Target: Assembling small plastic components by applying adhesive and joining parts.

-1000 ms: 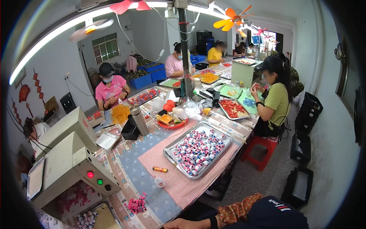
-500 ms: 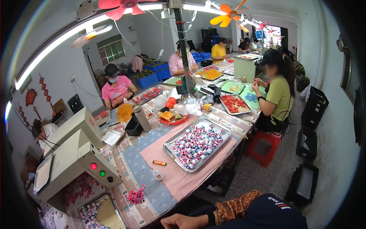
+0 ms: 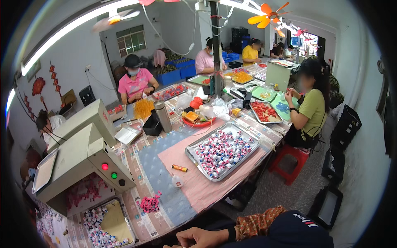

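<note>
At the lower edge, below the table's near side, is my right hand [image 3: 199, 237]. Its fingers are curled together, and the frame's edge cuts off the fingertips. A tiny pale bit shows beside them, too small to name. A dark band circles the wrist, above a patterned orange-brown sleeve cover [image 3: 259, 223]. My left hand is out of sight. Nearest on the table lies a pile of small pink pieces [image 3: 149, 203]. Beyond it are a small white bottle [image 3: 177, 181], an orange glue tube [image 3: 179, 168] and a metal tray [image 3: 188, 153] of white, pink and blue pieces.
At left stands a grey machine [image 3: 97, 155] with lit red and green buttons; a tray [image 3: 131, 231] of similar pieces sits at its opening. A steel flask [image 3: 162, 118] and red basket [image 3: 206, 123] stand farther back. Co-workers sit around the table; a red stool [image 3: 289, 163] is at right.
The view has shifted, so the table and its contents appear farther right. My right hand has moved slightly right, with its fingers more curled.
</note>
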The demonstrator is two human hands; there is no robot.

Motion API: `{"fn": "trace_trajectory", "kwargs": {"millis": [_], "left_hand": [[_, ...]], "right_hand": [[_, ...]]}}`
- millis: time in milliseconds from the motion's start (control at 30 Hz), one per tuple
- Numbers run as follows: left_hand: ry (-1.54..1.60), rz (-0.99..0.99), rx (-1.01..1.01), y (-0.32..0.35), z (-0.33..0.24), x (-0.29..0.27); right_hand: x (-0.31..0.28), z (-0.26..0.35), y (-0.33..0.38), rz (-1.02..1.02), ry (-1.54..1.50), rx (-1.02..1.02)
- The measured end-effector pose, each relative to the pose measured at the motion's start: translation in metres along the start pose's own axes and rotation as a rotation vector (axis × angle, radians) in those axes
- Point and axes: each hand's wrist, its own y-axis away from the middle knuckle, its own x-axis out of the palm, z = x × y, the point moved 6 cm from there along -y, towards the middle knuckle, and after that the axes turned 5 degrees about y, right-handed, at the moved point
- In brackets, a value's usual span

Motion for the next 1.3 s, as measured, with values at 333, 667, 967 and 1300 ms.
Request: {"fn": "trace_trajectory", "kwargs": {"millis": [333,667,967,1300], "left_hand": [[0.148,-0.107,-0.041,-0.033,0.006,-0.024],[0.450,-0.167,-0.205,-0.044,0.013,-0.064],[0.432,-0.237,-0.340,-0.054,0.026,-0.080],[0.125,-0.232,-0.254,-0.072,0.020,-0.077]], "right_hand": [[-0.027,-0.003,-0.041,0.035,0.180,0.165],[-0.025,-0.032,-0.081,0.035,0.159,0.258],[-0.037,-0.030,-0.096,-0.015,0.412,0.113],[-0.056,-0.041,-0.089,-0.061,0.302,0.277]]}}
